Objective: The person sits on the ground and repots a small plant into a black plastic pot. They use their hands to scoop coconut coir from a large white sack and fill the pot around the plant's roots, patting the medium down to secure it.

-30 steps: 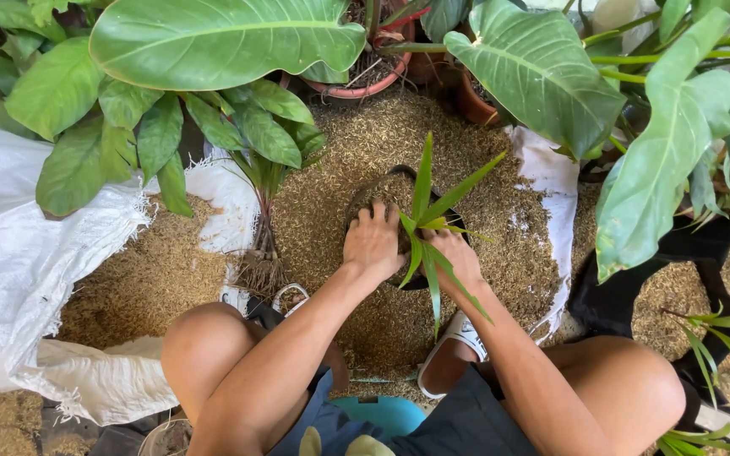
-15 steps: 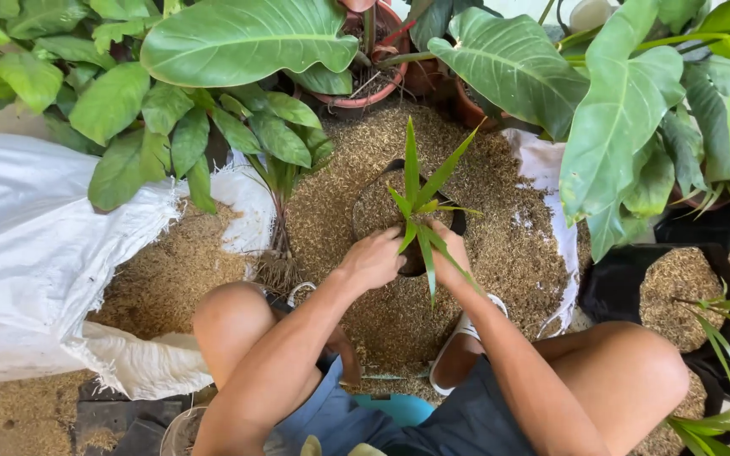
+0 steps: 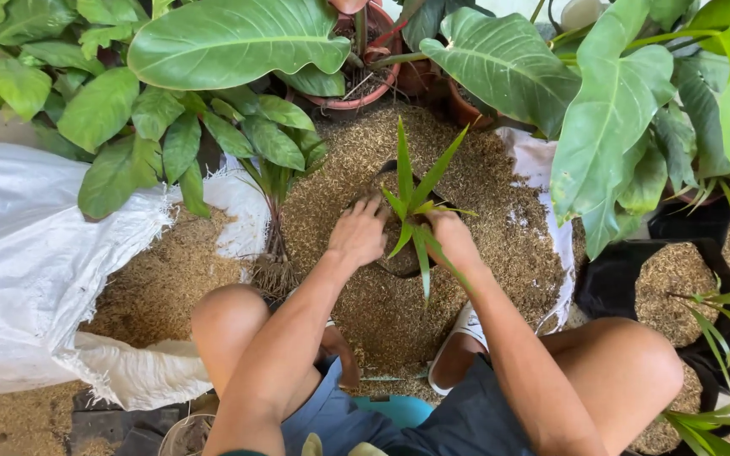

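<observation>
Left hand (image 3: 358,234), right hand (image 3: 451,236) palm-down, flanking seedling (image 3: 413,211) in black pot (image 3: 390,169).

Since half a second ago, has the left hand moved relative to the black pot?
Yes. The left hand has gone from the near rim of the black pot, beside the seedling, farther onto the husk filling, fingers spread.
</observation>
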